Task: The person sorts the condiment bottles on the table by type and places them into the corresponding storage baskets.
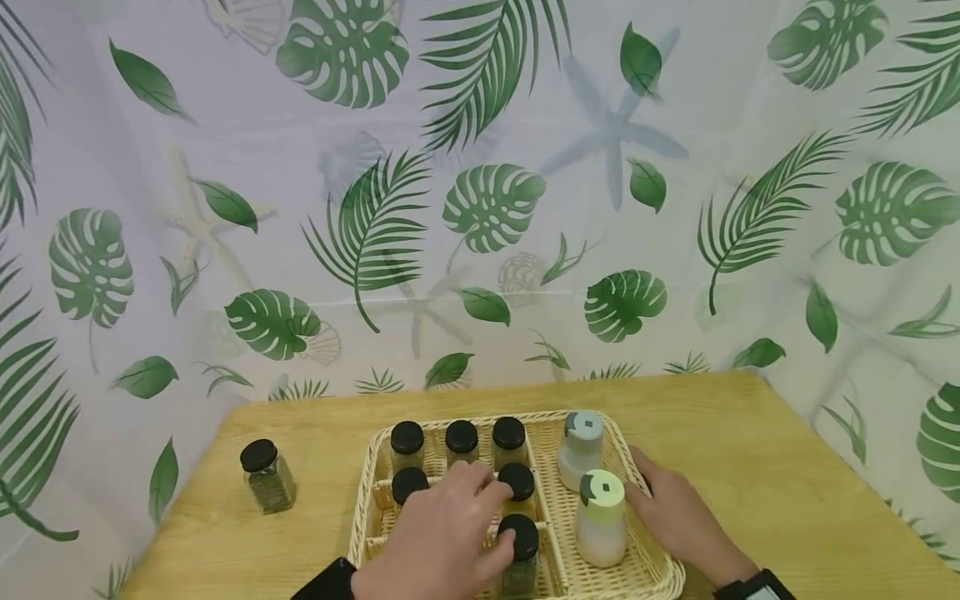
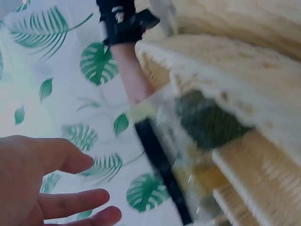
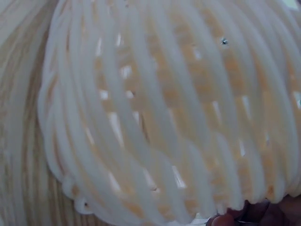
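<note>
A wicker basket [image 1: 555, 442] with compartments stands on the table in the head view. My left hand [image 1: 442, 529] hovers over its left compartments with fingers bent loosely and apart, holding nothing. In the left wrist view, those fingers [image 2: 77, 202] are clear of a black-lidded glass jar [image 2: 193, 155]. Several such jars stand in the basket, among them a front jar [image 1: 517, 542] beside my left thumb; my hand hides part of that area. My right hand [image 1: 678, 508] grips the basket's right rim. Mostly basket weave [image 3: 155, 113] fills the right wrist view.
One black-lidded jar [image 1: 268, 479] stands on the wooden table [image 1: 202, 500], left of the basket. The right compartment holds a grey-topped shaker bottle [image 1: 581, 450] and a yellow-green-topped bottle [image 1: 600, 517]. Behind the table hangs a leaf-patterned cloth [image 1: 480, 275].
</note>
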The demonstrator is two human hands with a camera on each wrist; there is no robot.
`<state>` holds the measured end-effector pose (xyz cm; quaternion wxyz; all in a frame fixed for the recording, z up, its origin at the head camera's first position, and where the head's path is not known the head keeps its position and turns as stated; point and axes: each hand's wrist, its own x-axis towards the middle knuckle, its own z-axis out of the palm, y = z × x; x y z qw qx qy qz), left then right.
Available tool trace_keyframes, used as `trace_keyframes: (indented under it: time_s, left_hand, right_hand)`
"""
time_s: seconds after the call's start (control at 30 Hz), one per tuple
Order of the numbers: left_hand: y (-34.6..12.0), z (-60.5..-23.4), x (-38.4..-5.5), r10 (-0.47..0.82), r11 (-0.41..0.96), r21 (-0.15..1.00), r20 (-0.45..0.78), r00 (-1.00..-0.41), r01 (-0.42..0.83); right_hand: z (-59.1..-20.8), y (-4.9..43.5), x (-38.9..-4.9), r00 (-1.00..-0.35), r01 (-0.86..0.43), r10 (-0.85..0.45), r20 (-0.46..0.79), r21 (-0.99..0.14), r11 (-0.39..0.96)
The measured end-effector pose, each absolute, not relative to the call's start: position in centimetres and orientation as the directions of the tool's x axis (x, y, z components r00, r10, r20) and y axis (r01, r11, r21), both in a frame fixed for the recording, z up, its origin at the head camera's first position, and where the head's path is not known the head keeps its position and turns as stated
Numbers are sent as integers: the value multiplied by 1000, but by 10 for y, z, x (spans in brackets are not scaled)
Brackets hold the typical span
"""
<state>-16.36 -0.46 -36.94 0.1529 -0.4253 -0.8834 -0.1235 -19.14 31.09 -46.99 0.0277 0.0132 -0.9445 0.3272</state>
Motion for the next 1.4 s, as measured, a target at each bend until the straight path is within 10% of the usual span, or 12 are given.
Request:
trace_keyframes:
  time_s: [0.5,1.4]
  left_hand:
    - [-79,-356,-189,467,792,112,523,-713,601]
    - [-173,-398,-254,306,893,77,620,-723,444]
  right_hand:
    - [-463,308,-190,-998,-57,-25,61,-599,799]
    - [-461,301,-192,-996,-88,-61,67,-570,817]
